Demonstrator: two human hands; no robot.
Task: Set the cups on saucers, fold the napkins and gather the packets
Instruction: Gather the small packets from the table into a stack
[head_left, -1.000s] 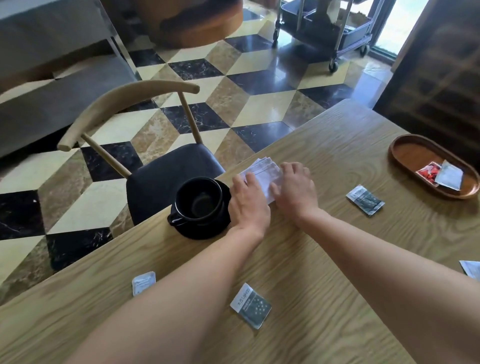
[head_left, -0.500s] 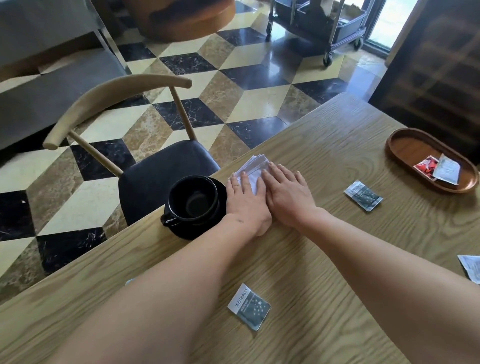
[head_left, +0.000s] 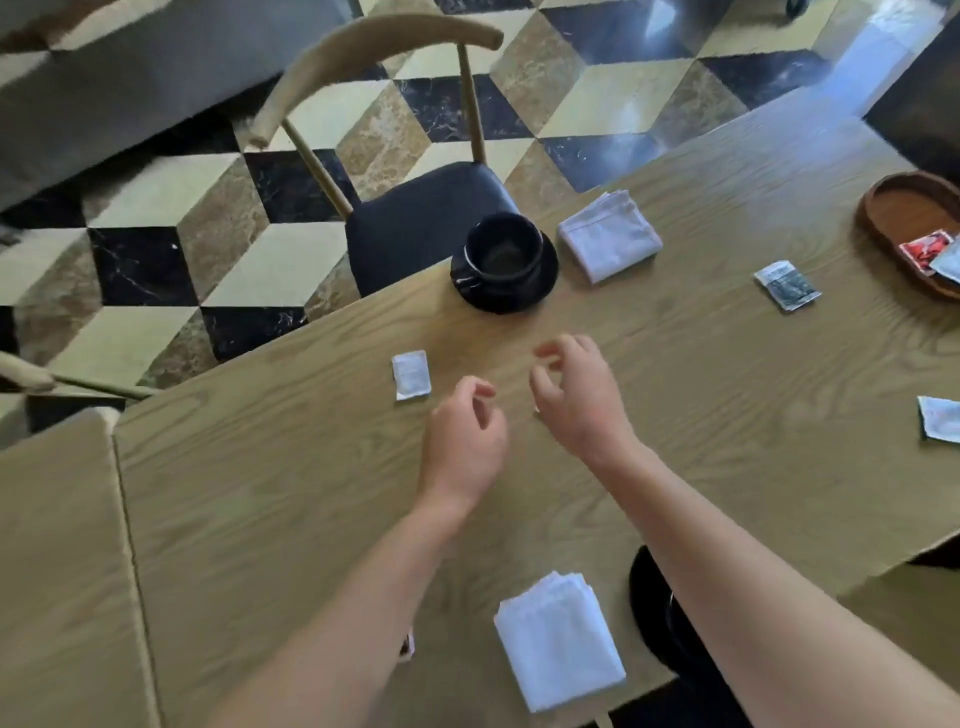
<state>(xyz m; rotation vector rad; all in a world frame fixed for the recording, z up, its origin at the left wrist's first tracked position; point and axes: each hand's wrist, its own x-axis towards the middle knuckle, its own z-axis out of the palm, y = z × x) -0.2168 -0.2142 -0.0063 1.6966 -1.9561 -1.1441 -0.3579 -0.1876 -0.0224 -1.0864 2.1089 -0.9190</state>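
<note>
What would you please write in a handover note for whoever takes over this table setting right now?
Left hand and right hand hover over the table, loosely curled, holding nothing.
Done: black cup sits on its saucer, far folded napkin beside it; near folded napkin by the near edge.
Tray holds a red packet and another.
Left: gather the white packet, the dark packet and the packet at the right edge. A dark item beneath the right forearm cannot be identified.
</note>
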